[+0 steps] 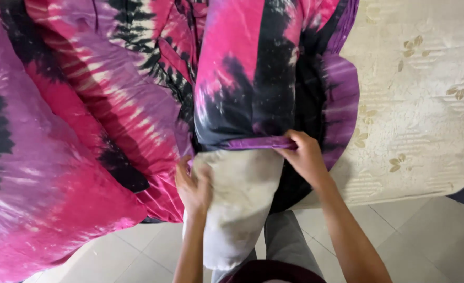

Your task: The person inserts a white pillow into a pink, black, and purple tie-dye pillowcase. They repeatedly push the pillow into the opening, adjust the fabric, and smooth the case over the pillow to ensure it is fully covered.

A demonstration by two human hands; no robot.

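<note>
So, bottom middle of the frame you get the person's grey trouser leg (287, 243) and a dark maroon hem of clothing (266, 272), standing on a pale tiled floor (426, 246). Both forearms come up from there. The left hand (192, 186) sits at the left side of a whitish pillow (240, 204), fingers curled closed around its edge right where the cover's opening starts. The right hand (305, 156) is a bit higher and to the right, fingers pinched shut on the purple hem of the pillowcase (266, 78), the tie-dye one in pink, black and purple. The pillow's bare lower end hangs down between the two arms toward the bottom of the frame, and its upper part is inside the case, which runs up to the top centre. Left of that, filling the whole left half, is a big rumpled sheet (64, 136) in the same pink, purple and black pattern, bunched in folds and touching the pillowcase. Farther off, on the right side and upper right, there's a cream mattress (426, 105) with a faint leaf print, its rounded corner showing at the lower right, just behind the pillowcase.
</note>
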